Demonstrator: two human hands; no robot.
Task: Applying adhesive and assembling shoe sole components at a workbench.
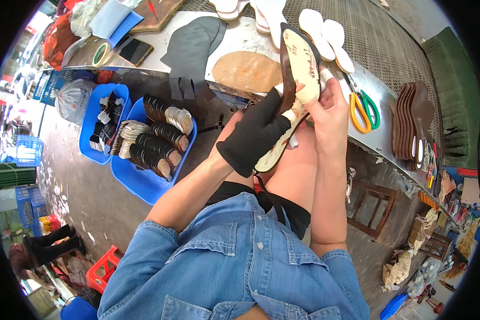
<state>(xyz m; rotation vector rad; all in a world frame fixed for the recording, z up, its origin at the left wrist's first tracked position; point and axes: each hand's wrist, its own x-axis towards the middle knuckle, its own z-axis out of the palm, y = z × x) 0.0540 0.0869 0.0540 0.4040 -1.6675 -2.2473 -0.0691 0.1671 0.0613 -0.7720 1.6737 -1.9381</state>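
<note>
My left hand, in a black fingerless glove, is closed around the lower part of a long shoe insole. The insole's cream underside faces up, with dark material along its edges and a brown strip on the left side. My right hand, bare with white wraps on some fingertips, pinches the insole's right edge near its middle. The insole is held tilted above my lap, at the near edge of the workbench. Just left of it a tan oval piece lies on the bench beside dark grey cut sheets.
Yellow-handled scissors and green-handled scissors lie right. Beyond are brown soles in a stack and white insoles. A phone and tape roll lie left. Blue baskets of shoe parts stand on the floor.
</note>
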